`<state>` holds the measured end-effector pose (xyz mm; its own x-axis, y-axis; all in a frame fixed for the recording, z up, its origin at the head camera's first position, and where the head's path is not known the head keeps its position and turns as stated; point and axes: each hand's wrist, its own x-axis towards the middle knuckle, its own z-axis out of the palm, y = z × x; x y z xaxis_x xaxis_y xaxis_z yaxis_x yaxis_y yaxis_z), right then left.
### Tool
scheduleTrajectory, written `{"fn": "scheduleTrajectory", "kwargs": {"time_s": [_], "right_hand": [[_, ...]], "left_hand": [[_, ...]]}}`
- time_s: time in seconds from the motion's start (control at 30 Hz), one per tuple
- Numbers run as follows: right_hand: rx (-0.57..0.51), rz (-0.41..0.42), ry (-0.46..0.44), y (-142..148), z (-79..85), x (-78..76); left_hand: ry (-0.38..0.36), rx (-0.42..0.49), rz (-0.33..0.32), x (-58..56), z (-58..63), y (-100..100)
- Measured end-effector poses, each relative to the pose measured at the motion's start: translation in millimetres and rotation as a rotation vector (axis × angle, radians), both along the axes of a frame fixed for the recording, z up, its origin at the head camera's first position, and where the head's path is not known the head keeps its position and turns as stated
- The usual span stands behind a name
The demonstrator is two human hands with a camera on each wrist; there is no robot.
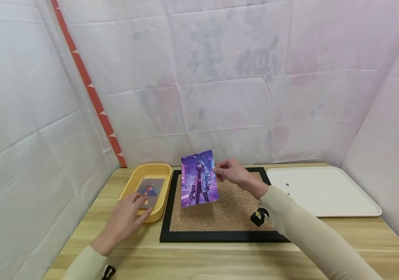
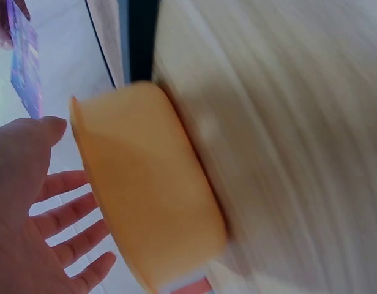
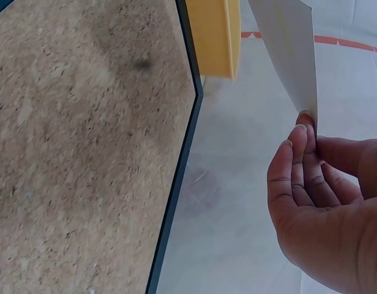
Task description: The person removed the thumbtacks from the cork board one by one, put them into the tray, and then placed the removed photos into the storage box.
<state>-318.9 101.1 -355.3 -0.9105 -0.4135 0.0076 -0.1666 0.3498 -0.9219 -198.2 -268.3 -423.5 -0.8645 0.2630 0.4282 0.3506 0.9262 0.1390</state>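
Note:
Between thumb and fingers my right hand [image 1: 232, 171] pinches the right edge of a purple picture card [image 1: 199, 179], which shows a hooded figure. The card is held up over a cork board [image 1: 234, 206] with a black frame; its pale back [image 3: 292, 55] faces the right wrist camera. My left hand [image 1: 126, 216] is over the near side of a yellow tray [image 1: 166, 175], fingers spread and loosely bent. Inside that tray lies another picture card [image 1: 152, 186], greyish with a red and blue figure. In the left wrist view the left fingers [image 2: 69, 214] hold nothing.
A white tray [image 1: 329, 190] stands right of the board, with a few small dark bits [image 1: 287, 184] on it. Pale printed sheets [image 1: 220, 97] hang behind and at both sides of the wooden table [image 1: 143, 256]. A red strip [image 1: 91, 85] runs down the left corner.

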Motion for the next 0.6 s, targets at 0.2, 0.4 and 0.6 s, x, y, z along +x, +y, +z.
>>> {"fn": "scheduleTrajectory", "kwargs": {"time_s": [0.2,0.4,0.6], "right_hand": [[-0.007,0.013,0.014,-11,2.5,0.0],[-0.021,-0.005,0.016,-23,5.8,-0.7],[-0.050,0.002,0.006,-33,2.8,-6.2]], "left_hand": [[-0.049,0.016,0.075,3.6,-1.5,-22],[-0.115,0.047,0.090,-0.1,-2.1,-36],[-0.219,0.056,0.102,-3.5,-4.5,-45]]}}
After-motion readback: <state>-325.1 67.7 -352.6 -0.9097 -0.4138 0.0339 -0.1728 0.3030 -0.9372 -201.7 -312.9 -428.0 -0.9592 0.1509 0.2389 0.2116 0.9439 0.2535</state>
